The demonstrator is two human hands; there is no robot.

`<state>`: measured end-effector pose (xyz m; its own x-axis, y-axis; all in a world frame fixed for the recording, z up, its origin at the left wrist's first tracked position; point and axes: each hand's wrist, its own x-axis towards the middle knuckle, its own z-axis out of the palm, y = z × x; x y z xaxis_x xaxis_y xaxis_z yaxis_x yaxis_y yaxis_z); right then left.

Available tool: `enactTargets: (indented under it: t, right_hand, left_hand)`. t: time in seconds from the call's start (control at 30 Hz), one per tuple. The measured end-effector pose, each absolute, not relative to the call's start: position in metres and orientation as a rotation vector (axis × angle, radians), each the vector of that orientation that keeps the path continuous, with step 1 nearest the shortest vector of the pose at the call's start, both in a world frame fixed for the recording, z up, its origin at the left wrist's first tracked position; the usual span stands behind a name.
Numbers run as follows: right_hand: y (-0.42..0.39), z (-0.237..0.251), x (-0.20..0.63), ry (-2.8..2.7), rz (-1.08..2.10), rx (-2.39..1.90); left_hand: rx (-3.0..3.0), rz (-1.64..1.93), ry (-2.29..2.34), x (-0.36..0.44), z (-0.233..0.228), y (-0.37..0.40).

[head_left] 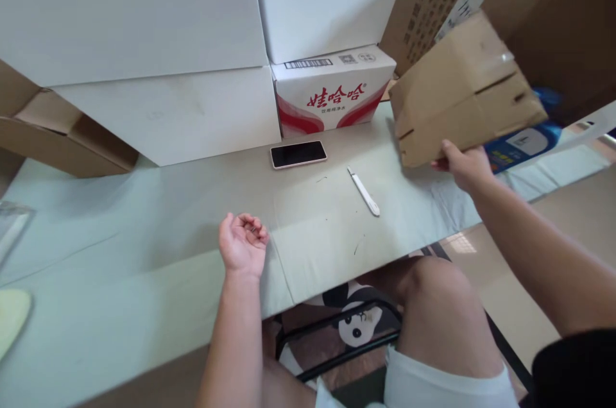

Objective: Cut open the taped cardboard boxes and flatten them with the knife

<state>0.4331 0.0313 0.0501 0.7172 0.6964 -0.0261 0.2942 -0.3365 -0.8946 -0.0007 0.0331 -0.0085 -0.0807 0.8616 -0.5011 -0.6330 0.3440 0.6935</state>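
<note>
Right hand [464, 166] grips the lower edge of one brown cardboard box [464, 100], fingers closed on it, tilted above the table [144, 254], right of one phone [298, 154]. Left hand [242, 244] rests palm-up, fingers curled, empty. One white utility knife [364, 191] lies between phone and box.

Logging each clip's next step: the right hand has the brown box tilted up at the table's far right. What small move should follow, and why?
Probably set the brown cardboard box flat: the right hand grips only its lower edge, while the left hand rests empty.
</note>
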Motion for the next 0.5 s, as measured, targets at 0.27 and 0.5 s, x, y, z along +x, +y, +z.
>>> enactTargets:
  t: [0.27, 0.5]
  right_hand:
    - [0.118, 0.028, 0.439, -1.213, 0.742, -2.176]
    - [0.079, 0.023, 0.403, -1.854, 0.826, -2.314]
  left_hand:
    - [0.29, 1.275, 1.039, 0.004, -0.008, 0.038]
    - [0.268, 1.374, 0.926, -0.011, -0.001, 0.026]
